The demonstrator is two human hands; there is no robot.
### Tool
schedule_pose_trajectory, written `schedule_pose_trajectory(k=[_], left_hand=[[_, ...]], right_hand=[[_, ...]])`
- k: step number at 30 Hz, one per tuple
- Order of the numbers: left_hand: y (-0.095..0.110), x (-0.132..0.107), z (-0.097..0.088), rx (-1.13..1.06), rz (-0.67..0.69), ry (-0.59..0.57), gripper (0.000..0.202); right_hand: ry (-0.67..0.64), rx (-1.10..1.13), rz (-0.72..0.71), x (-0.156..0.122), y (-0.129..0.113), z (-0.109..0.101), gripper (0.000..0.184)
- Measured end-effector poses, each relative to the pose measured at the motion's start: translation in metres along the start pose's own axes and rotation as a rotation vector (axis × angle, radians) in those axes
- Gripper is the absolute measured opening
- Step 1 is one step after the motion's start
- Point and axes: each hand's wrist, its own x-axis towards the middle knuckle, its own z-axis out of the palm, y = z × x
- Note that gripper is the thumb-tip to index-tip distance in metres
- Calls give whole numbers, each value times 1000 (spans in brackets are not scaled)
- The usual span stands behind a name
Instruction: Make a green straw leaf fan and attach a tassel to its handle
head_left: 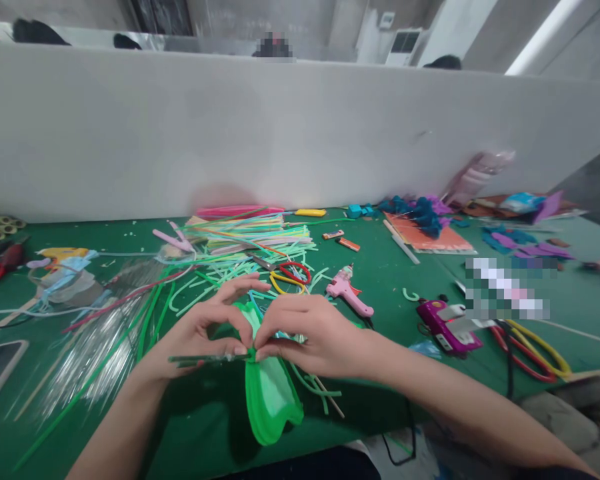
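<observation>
My left hand (207, 330) and my right hand (307, 333) meet over the green table (380, 280), both pinching a bright green leaf-shaped piece (273, 400) at its narrow middle. The lower lobe of the green piece hangs toward me, and an upper lobe rises between my thumbs. A thin dark green stem (205, 359) runs left from the pinch under my left thumb and fingers. Both hands are closed in a pinch, fingertips touching at the same spot.
A heap of coloured stems (250, 243) lies behind my hands, with red and yellow scissors (290, 275). A pink glue gun (349, 292) and a purple glue gun (447, 323) sit to the right. Clear wrap (90, 347) lies left. A white partition (280, 133) backs the table.
</observation>
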Motion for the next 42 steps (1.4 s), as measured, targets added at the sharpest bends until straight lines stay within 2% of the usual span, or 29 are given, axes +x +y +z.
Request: schedule_pose_trajectory(k=[3,5,8,10,12,15,20,21,22,23,25,26,28,30,34,38,42], left_hand=[[-4,9,-3,-23,19,-71,11],[-8,15,-4,-39,21,-84,15],[-12,24,-2,-24,-24,85,20],[-13,29,1,-12,-75,206,41],[-11,30,5,-12,-130,235,52],[-2,22,14,-55,-234,279,49],[24,-6,48,-166,-396,611,42],[30,-11,56,-148,-409,624,38],[35,-16,65,-120,-424,581,37],[39,-19,71,-76,-436,507,41],[46,-23,79,94,-419,450,52],[48,-23,80,197,-401,458,51],[49,-21,76,376,-343,503,38],[48,-18,67,469,-290,503,28],[46,-15,57,528,-243,470,23],[46,-13,56,455,-239,505,20],[42,-9,53,384,-260,565,17]], right_hand=[[-7,24,-99,6,11,-5,2],[12,-53,-169,6,16,-5,10],[43,-195,-173,2,20,-7,23],[24,-234,-128,0,20,-12,22],[-5,-243,-102,-1,19,-17,16],[-36,-209,-93,1,18,-24,11],[-144,-176,-88,2,17,-32,7],[-143,-186,-85,2,17,-32,7],[-130,-200,-81,2,16,-33,6],[-109,-215,-74,1,16,-33,6],[-43,-247,-51,1,13,-31,4],[-6,-264,-38,0,11,-30,4],[46,-297,-10,-1,6,-26,5],[58,-318,14,-2,2,-22,5],[51,-313,40,-3,-3,-14,7],[50,-258,64,0,-2,-14,9],[-53,-156,121,5,-1,-23,7]])
